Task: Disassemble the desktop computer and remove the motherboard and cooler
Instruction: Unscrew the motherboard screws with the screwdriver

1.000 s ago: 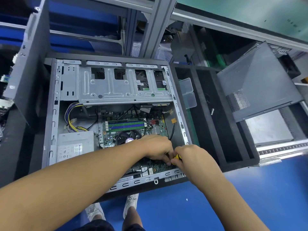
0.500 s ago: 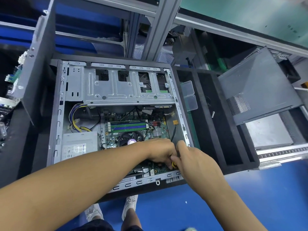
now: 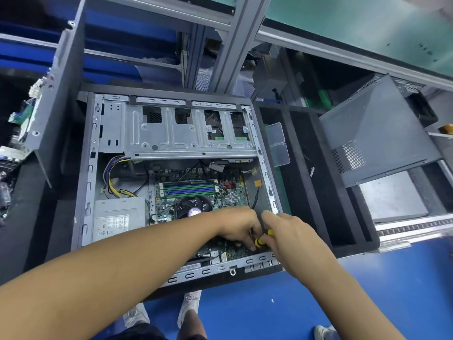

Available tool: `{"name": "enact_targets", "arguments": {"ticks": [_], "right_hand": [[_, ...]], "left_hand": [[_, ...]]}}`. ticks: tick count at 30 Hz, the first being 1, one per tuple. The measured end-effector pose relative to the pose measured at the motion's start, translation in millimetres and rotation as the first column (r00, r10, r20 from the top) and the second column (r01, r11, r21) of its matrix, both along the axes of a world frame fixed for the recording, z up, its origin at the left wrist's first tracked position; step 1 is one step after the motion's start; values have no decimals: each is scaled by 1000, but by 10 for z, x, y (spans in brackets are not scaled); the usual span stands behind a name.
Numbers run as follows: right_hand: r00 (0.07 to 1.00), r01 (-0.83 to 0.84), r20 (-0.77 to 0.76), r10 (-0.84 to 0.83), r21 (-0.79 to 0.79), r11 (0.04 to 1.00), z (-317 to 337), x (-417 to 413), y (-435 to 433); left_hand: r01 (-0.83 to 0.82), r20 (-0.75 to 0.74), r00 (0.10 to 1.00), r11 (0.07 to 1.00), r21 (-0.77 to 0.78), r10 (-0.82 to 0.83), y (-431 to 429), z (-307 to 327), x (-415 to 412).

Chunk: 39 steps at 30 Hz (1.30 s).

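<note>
An open desktop case (image 3: 89, 168) lies on its side with the green motherboard (image 3: 235, 192) inside. A round black cooler fan (image 3: 191, 207) sits mid-board, partly behind my left arm. My right hand (image 3: 291, 231) grips a yellow-and-black screwdriver (image 3: 261, 240) near the board's lower right corner. My left hand (image 3: 239, 225) reaches over the board, and its curled fingertips meet the tool's tip. The screw itself is hidden under the fingers.
A grey power supply (image 3: 117, 218) with yellow and blue cables (image 3: 112, 175) fills the case's lower left. A metal drive cage (image 3: 186, 133) spans the top. The removed side panel (image 3: 375, 133) leans at right beside a black foam tray (image 3: 306, 173). Blue floor lies below.
The view has shifted slightly, so the case sits a little lower and further right in frame. Both hands stay at the board's lower right corner; more of the yellow handle shows now.
</note>
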State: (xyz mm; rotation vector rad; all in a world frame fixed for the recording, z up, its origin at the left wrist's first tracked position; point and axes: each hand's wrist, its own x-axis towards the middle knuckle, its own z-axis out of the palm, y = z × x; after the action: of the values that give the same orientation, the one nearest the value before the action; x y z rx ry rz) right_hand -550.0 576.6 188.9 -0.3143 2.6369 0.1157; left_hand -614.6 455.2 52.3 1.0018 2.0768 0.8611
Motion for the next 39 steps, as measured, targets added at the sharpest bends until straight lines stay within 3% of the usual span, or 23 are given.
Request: {"name": "enact_targets", "arguments": {"ticks": [7,10,13,15,17,22,27,31,33,35,39], "right_hand": [[993,-80,89,78,23,997,68,-41,7],[990,-79,115,77,19,997,56,-20,13],[996,75,42,-73,-61,995,63,-13,-15],[989,147,-31,-146,34,989,42,-17,-29],[989,143,-51,-138,98,985,13,-18,-38],[996,86,17,-85,-44,995,55,-58,-77],[993,48,107,-44,-32,998,52,-112,-59],[980,183,101,-170,-127,975,79,-148,-43],[973,231,23,-230,-69,970,68,-141,-32],[968,250,-17,-250,-26,968,43,-123,-25],[974,224,40,-221,-104,969,67,-95,-35]], "left_hand": [[-49,137,990,980,194,22,-37,105,-48],[-76,133,990,979,188,51,-36,71,-38],[-86,94,993,980,177,71,-29,52,-23],[-125,68,991,977,173,115,-13,56,-10],[-148,62,988,974,172,140,6,43,-11],[-138,164,980,975,177,109,-24,63,-17],[-108,231,971,970,218,56,-59,92,-38],[-158,173,977,966,205,123,-2,24,-20],[-186,155,975,963,194,158,10,30,-18],[-185,152,976,963,199,156,12,28,-15],[-156,225,968,970,189,111,-6,64,-12]]}}
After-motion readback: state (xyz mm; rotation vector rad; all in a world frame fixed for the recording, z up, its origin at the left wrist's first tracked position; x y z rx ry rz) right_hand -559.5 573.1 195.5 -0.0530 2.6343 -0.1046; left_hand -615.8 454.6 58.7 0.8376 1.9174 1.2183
